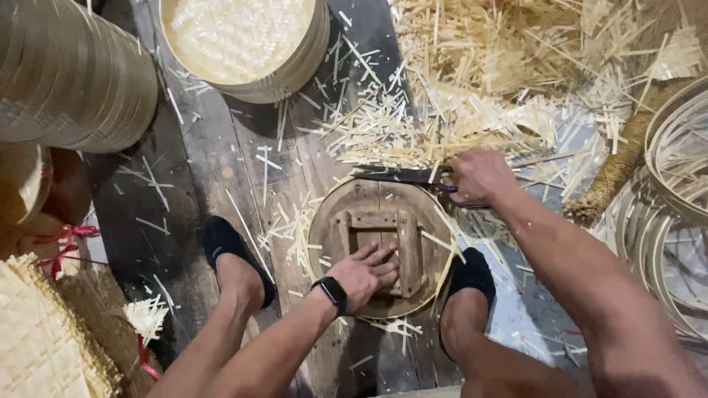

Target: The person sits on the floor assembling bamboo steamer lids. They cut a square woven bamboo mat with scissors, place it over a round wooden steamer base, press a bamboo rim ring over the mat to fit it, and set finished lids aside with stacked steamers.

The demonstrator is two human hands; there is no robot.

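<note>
- A round bamboo steamer base [346,203] lies flat on the dark floor boards [214,147], between the person's two feet in black shoes [230,254].
- The left hand [365,274] rests flat on the wooden cross slats [407,247] in the middle of the base, fingers spread; it presses and grips nothing. A black watch [332,293] is on this wrist.
- The right hand [481,177] is closed around the handles of black scissors [402,175]. The blades lie along the far rim of the base, pointing to the left; I cannot tell how far they are open.
- Thin cut bamboo strips [369,121] lie scattered all around the base, and some rest on its right rim.
- A large heap of such strips [509,59] lies beyond the right hand.
- A finished round steamer tray [247,44] stands at the top, well apart from the base.
- A stack of bamboo rings [70,70] is at the upper left; woven mats [44,339] with red ties are at the lower left.
- Loose bamboo hoops [678,169] and a thick twisted rope [619,166] are on the right side.
</note>
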